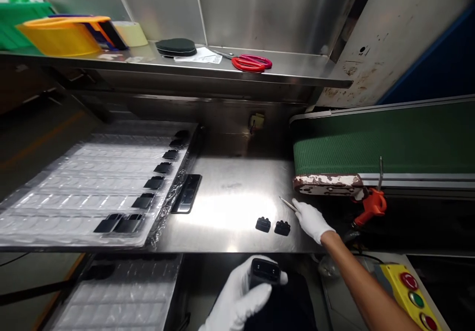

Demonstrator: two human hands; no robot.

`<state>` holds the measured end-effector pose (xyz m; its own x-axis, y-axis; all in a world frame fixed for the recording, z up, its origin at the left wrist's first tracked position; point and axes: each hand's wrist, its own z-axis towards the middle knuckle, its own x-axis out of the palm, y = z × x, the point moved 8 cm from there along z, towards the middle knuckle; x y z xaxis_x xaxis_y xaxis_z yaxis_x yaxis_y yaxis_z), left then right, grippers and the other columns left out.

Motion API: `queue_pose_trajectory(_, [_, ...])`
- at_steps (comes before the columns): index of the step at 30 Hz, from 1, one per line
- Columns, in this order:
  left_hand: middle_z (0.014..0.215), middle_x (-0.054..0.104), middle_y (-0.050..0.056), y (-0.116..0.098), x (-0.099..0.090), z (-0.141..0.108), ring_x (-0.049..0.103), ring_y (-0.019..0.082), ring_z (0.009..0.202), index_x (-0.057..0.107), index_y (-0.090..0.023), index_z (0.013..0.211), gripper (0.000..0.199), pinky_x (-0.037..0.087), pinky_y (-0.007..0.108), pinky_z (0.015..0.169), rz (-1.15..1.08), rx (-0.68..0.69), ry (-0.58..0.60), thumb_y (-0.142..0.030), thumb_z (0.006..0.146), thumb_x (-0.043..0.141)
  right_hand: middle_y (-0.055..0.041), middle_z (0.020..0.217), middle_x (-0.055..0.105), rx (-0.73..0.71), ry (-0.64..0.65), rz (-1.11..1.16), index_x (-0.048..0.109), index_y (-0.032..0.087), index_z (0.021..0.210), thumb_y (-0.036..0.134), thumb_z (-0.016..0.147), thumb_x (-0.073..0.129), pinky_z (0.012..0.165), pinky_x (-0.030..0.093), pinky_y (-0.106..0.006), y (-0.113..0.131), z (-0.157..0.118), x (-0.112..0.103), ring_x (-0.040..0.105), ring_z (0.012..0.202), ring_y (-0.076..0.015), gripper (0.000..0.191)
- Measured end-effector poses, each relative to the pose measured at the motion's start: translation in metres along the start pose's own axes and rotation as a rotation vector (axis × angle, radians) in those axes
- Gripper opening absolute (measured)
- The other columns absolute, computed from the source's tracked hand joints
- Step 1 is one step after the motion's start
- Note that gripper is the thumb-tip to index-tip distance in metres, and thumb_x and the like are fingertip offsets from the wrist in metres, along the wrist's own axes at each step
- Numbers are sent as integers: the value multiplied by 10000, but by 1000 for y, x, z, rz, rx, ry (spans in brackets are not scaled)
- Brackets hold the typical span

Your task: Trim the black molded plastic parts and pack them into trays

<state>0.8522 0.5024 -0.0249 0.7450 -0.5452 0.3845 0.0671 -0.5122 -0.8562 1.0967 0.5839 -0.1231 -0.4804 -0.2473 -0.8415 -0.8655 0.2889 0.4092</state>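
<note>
My left hand [245, 291], in a white glove, is closed around a black plastic housing [265, 271] just in front of the table's front edge. Two small round marks show on the housing's upper face. Further right, my right hand [311, 219], gloved too, grips the end of a thin pointed metal tool [288, 204] low over the steel table. What kind of tool it is I cannot make out. Between the hands, near the front edge, lie two small black parts with knobs, one on the left [263, 224] and another beside it [282, 228].
At left, a clear plastic tray [74, 202] holds several black parts along its right side. A phone [186, 194] lies beside it. The green conveyor belt [371, 138] and an orange air gun [371, 207] are at right. Red-handled scissors [252, 64] rest on the shelf [297, 71].
</note>
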Motion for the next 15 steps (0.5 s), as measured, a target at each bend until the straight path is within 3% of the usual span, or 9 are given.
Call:
queue_pose_trajectory(2, [1046, 717, 100, -3, 2, 1, 615, 275, 1002, 695, -169, 1037, 330, 433, 401, 960, -15, -5, -4, -416, 829, 628, -145, 1325, 573, -82, -99, 48, 457, 164, 1382, 209, 945, 460, 1067, 421, -508, 17, -21, -6, 543, 1217, -260, 439])
queue_pose_trajectory(4, [1048, 722, 91, -4, 4, 4, 622, 281, 1001, 708, -174, 1025, 292, 458, 415, 958, -25, -2, -45, -371, 826, 623, -91, 1409, 517, -185, -187, 117, 413, 212, 1417, 191, 955, 397, 1125, 390, -411, 38, -59, -14, 478, 1295, -198, 463])
queue_pose_trajectory(6, [1076, 719, 83, -3, 8, 10, 622, 291, 1030, 709, -178, 1037, 292, 482, 423, 950, -54, 2, -83, -338, 805, 633, -25, 1397, 532, -323, -265, 171, 410, 279, 1411, 190, 941, 438, 1119, 404, -346, 58, -103, -21, 469, 1296, -149, 479])
queue_pose_trajectory(9, [1111, 714, 70, 8, 17, 24, 591, 299, 1135, 714, -189, 1037, 285, 477, 423, 997, -100, -8, -104, -315, 799, 621, -54, 1296, 596, -607, -457, 190, 434, 239, 1388, 89, 907, 455, 1029, 467, -351, 82, -161, -40, 493, 1249, -156, 504])
queue_pose_trajectory(11, [1147, 708, 56, 23, 21, 34, 551, 286, 1217, 712, -218, 1068, 289, 433, 420, 1065, -97, -44, -109, -302, 814, 603, -86, 1226, 626, -711, -553, 172, 474, 185, 1354, 54, 894, 457, 964, 494, -355, 86, -181, -53, 513, 1211, -172, 479])
queue_pose_trajectory(13, [1153, 710, 49, 46, 27, 46, 548, 284, 1234, 714, -245, 1074, 288, 415, 443, 1090, -81, -111, -73, -317, 820, 601, -76, 1169, 655, -684, -601, 172, 525, 186, 1300, 74, 883, 491, 905, 516, -347, 76, -187, -65, 557, 1138, -174, 434])
queue_pose_trajectory(15, [1073, 737, 51, 69, 33, 63, 608, 300, 1149, 750, -252, 957, 238, 466, 460, 1042, -43, -162, -40, -376, 786, 640, -35, 1127, 685, -612, -659, 162, 545, 221, 1264, 95, 865, 506, 825, 535, -325, 59, -191, -74, 606, 1036, -162, 420])
